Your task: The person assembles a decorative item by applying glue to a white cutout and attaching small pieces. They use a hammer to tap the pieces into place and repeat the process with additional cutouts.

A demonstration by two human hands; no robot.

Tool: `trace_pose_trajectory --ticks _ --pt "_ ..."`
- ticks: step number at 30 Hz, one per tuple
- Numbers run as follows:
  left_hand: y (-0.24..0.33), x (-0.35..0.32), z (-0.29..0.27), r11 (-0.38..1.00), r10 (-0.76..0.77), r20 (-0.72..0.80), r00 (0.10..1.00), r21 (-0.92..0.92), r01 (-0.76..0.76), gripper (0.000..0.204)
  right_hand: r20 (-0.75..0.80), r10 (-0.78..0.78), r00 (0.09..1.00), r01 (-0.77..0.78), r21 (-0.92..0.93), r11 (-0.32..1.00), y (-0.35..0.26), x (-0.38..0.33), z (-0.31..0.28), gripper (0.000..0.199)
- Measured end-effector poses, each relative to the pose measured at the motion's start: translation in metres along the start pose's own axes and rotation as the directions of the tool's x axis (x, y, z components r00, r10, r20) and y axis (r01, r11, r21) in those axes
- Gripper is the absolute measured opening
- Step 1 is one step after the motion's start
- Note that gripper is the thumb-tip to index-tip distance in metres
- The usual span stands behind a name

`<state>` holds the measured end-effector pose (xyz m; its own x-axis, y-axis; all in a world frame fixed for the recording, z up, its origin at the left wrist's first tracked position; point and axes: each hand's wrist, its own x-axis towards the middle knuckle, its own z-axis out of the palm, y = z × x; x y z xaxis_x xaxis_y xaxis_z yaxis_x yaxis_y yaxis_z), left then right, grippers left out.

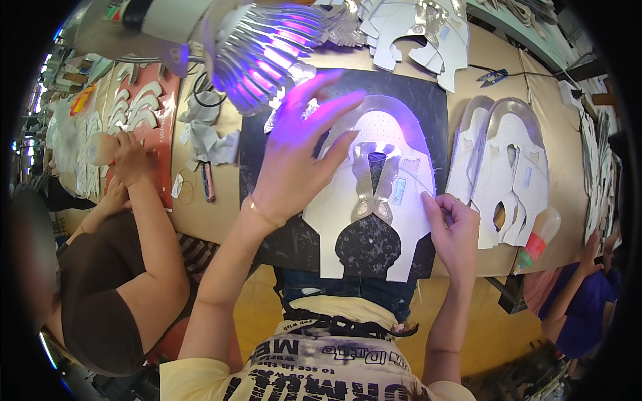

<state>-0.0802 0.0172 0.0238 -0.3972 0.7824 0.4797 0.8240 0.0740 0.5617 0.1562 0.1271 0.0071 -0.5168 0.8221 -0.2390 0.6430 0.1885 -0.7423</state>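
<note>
A flat white shoe upper with silver trim round its opening lies on a black board in front of me. My left hand hovers over the upper's left side, fingers spread and holding nothing. Violet light from a finned silver lamp falls on those fingers and on the upper's toe. At the right edge of the upper, my right hand pinches the border between thumb and fingers; the fingertips are partly hidden.
More white uppers lie to the right, beside a clear bottle with a red band. Small snips rest beyond them. At left, a co-worker's hand works by a red sheet. Another person is at far right.
</note>
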Motion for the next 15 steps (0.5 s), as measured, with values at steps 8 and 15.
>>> trace_pose_trajectory --ticks 8,15 --pt "-0.001 -0.073 -0.027 0.903 -0.413 0.032 0.910 -0.116 0.414 0.013 -0.032 -0.040 0.999 0.041 0.029 0.999 0.006 -0.005 0.000 0.030" --pt "0.013 -0.091 -0.029 0.924 -0.364 0.053 0.930 -0.101 0.368 0.015 -0.004 -0.039 0.999 0.039 0.035 0.999 0.006 -0.008 0.001 0.026"
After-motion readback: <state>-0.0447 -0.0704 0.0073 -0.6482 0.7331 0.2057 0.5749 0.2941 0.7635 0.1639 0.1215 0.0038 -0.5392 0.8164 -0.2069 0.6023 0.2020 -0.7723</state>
